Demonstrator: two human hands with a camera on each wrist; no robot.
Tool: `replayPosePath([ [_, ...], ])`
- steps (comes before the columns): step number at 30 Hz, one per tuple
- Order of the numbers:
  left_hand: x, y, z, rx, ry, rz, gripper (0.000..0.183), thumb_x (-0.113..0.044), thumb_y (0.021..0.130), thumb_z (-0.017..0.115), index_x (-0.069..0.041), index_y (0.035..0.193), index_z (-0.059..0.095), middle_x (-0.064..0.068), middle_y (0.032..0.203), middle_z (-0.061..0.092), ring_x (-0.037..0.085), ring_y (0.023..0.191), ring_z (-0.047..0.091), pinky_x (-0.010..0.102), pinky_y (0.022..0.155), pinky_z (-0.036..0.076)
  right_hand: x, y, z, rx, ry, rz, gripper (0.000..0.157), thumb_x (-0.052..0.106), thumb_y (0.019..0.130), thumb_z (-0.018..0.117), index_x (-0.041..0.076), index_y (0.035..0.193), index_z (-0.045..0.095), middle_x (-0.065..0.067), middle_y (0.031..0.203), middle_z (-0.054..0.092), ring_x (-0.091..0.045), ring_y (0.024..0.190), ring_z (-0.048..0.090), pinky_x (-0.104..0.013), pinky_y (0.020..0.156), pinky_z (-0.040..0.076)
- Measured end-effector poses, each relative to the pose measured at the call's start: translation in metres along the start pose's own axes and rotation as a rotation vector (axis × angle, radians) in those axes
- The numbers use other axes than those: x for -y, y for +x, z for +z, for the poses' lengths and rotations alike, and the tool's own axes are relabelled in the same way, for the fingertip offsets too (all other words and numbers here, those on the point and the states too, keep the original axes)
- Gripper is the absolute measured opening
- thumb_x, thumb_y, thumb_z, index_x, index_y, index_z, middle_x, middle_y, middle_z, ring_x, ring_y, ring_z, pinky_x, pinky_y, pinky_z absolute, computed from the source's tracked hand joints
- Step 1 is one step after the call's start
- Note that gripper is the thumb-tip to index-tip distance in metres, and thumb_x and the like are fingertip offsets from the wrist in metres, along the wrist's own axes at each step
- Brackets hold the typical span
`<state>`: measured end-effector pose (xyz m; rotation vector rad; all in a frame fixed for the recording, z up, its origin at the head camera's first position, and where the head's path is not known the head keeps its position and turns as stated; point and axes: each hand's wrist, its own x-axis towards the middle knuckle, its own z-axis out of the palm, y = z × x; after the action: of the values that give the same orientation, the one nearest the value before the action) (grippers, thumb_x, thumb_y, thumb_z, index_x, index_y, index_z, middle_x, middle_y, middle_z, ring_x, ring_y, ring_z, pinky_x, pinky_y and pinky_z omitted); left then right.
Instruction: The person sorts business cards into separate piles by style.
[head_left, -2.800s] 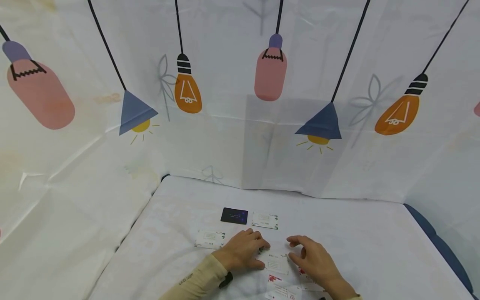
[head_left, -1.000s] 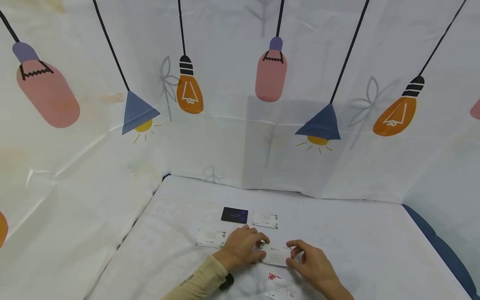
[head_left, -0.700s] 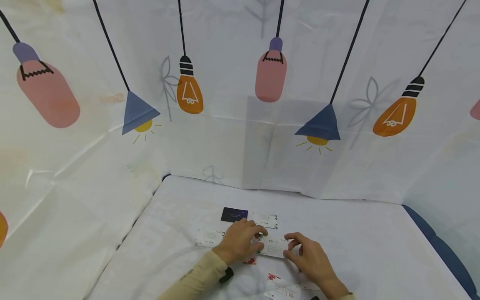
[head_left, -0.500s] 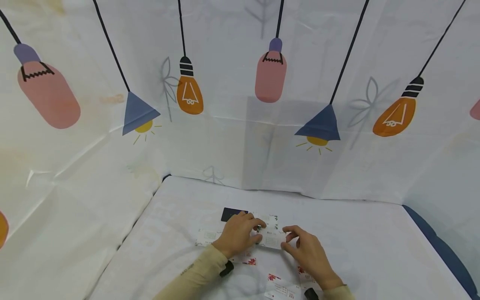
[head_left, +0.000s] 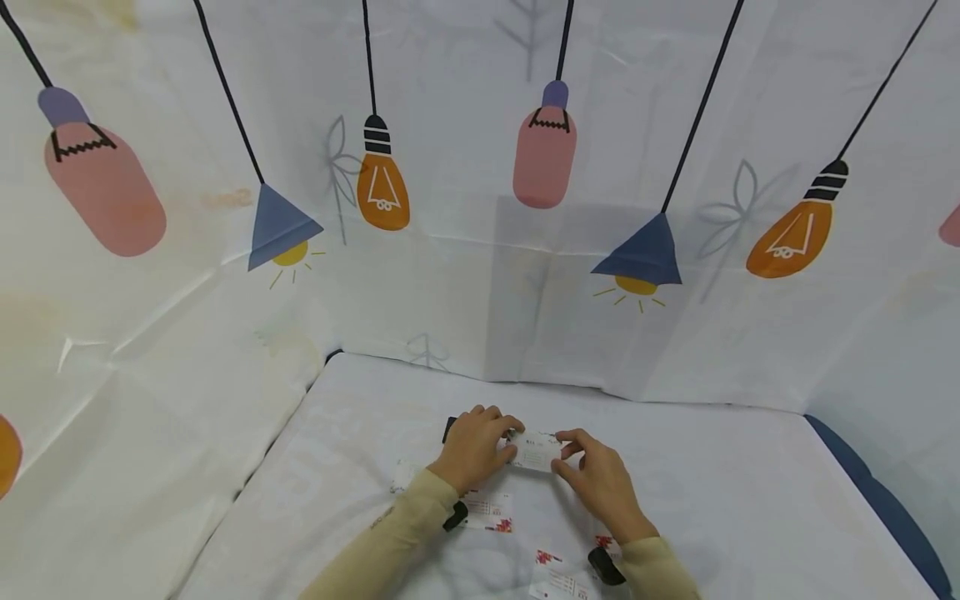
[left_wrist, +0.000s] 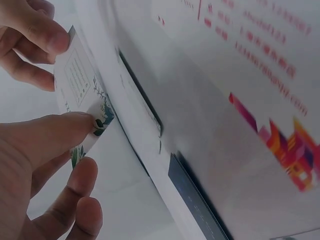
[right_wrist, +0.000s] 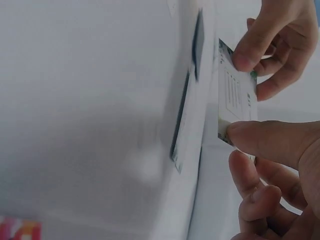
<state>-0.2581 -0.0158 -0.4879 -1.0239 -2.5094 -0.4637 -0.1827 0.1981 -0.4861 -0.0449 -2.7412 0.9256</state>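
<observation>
Both hands hold a white business card [head_left: 536, 451] with green leaf-printed corners, one at each short end. My left hand [head_left: 472, 450] pinches its left end between thumb and fingers, and my right hand [head_left: 600, 485] pinches the right end. In the wrist views the card is raised off the table. Below it lie a white card pile [right_wrist: 182, 122] and a dark card pile [left_wrist: 195, 200]. From the head view, the left hand covers most of the dark pile and the held card overlaps the white one.
A red-patterned card [head_left: 489, 510] lies beside the left wrist. Another red-patterned card [head_left: 558, 575] is at the front, with one more [head_left: 606, 542] partly under the right wrist. A white card [head_left: 403, 475] shows left of the left forearm. A printed curtain [head_left: 450, 292] hangs behind the table.
Both hands have taken hold of the leaf-printed card near the middle and carried it away from the body, slightly left, over the white pile. A red-patterned card near the left wrist has come into view.
</observation>
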Motion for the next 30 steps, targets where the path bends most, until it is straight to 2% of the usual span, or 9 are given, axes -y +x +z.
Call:
replayPosePath([
  [9, 0.013, 0.014, 0.005, 0.046, -0.044, -0.075, 0.024, -0.028, 0.086, 0.081, -0.028, 0.109, 0.076, -0.007, 0.088, 0.066, 0.012, 0.077, 0.054, 0.025, 0.063, 0.042, -0.003, 0.020, 0.009, 0.007, -0.002, -0.015, 0.039, 0.017, 0.083, 0.082, 0.017, 0.120, 0.069, 0.007, 0.091, 0.069, -0.011, 0.065, 0.049, -0.029, 0.053, 0.038],
  [16, 0.018, 0.023, 0.012, 0.106, -0.045, -0.129, 0.026, -0.029, 0.084, 0.082, -0.029, 0.110, 0.077, -0.009, 0.088, 0.067, 0.012, 0.079, 0.055, 0.026, 0.065, 0.043, -0.007, 0.033, 0.014, 0.042, -0.011, 0.024, 0.037, 0.018, 0.084, 0.080, 0.015, 0.119, 0.070, 0.007, 0.090, 0.069, -0.012, 0.068, 0.051, -0.032, 0.055, 0.040],
  [30, 0.018, 0.034, 0.020, 0.175, -0.074, -0.147, 0.025, -0.026, 0.083, 0.083, -0.025, 0.108, 0.079, -0.008, 0.083, 0.066, 0.012, 0.074, 0.053, 0.026, 0.061, 0.041, -0.019, 0.042, 0.018, 0.086, -0.029, 0.062, 0.037, 0.017, 0.082, 0.082, 0.014, 0.117, 0.071, 0.006, 0.089, 0.071, -0.012, 0.066, 0.050, -0.033, 0.060, 0.041],
])
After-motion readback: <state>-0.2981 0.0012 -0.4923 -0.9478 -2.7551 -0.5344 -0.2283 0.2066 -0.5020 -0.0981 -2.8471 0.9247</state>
